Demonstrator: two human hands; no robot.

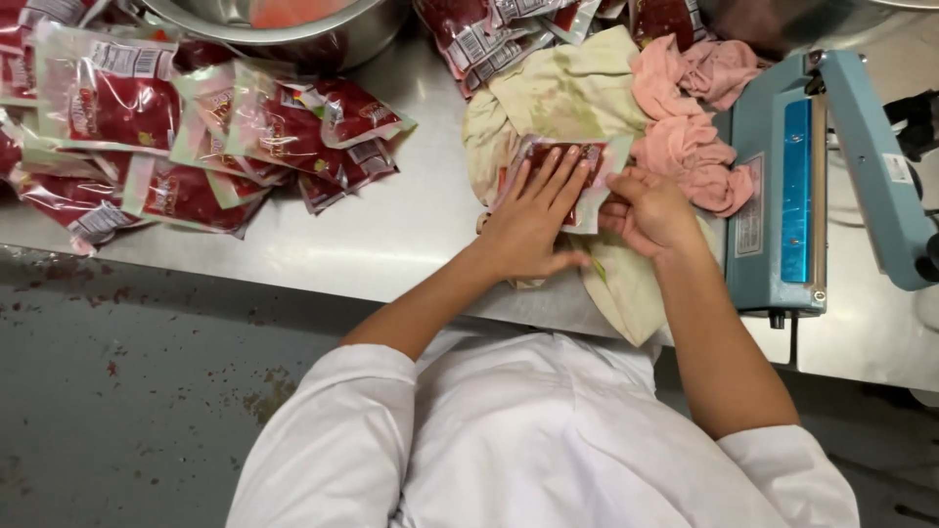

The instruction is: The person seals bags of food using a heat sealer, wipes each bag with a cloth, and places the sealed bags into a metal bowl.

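Observation:
A clear pouch of red paste [595, 156] lies on a yellowish cloth [558, 93] on the steel table [391, 230]. My left hand [533, 215] rests flat on the pouch, fingers spread and pressing down. My right hand [650, 210] grips the pouch's right edge with curled fingers. Both forearms are bare below white sleeves.
A blue heat sealer [782, 186] stands just right of my hands, its arm raised. A pink cloth [685, 127] is bunched beside it. Several filled red pouches [196, 127] pile up at the left and along the back [489, 29]. A steel bowl [293, 29] sits behind.

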